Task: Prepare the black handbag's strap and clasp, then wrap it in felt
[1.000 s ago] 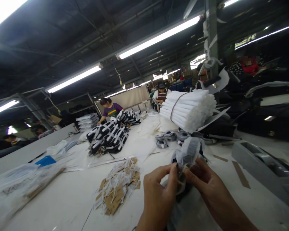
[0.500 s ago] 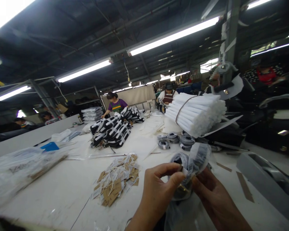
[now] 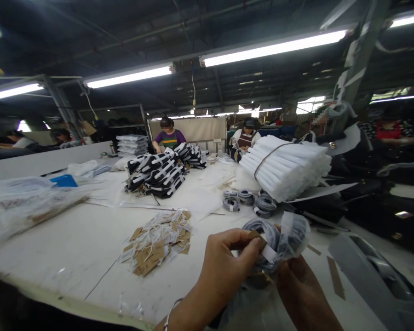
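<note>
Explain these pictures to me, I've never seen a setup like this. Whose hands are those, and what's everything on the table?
There is no robot here, just a person's bare hands, seen by a camera worn on that person's head; every picture comes from it. The left hand pinches a brown tag. The right hand holds clear plastic beside a grey coil. On the white table lie a pile of tags, more grey coils, black-and-white goods and, at the right, a strapped bundle of white rolls. Other people work beyond.
</note>
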Demonstrator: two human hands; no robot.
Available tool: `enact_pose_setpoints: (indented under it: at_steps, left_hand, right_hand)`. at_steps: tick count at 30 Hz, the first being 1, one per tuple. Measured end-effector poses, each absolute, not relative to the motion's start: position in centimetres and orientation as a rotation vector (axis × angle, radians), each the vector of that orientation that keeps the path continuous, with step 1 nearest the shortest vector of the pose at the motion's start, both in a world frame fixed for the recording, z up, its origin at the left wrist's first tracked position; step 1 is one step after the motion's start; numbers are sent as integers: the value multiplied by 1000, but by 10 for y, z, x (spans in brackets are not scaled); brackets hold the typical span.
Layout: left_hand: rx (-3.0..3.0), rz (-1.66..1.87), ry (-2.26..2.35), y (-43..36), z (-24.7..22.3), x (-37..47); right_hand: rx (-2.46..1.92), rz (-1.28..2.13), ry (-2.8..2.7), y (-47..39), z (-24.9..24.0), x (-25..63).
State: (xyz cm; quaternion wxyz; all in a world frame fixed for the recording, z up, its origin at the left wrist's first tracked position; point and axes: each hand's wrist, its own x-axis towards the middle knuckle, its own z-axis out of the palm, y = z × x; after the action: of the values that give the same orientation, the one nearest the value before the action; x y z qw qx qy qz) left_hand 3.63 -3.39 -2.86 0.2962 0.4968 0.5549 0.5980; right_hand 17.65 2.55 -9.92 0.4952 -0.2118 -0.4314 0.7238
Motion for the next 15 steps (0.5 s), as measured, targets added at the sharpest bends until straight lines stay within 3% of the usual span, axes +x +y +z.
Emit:
enact_pose_setpoints:
  at_steps: [15]
  left_hand:
    - [1474, 1629, 1485, -40, -28, 31]
  right_hand:
    - [-621, 1646, -1033, 17, -79, 169]
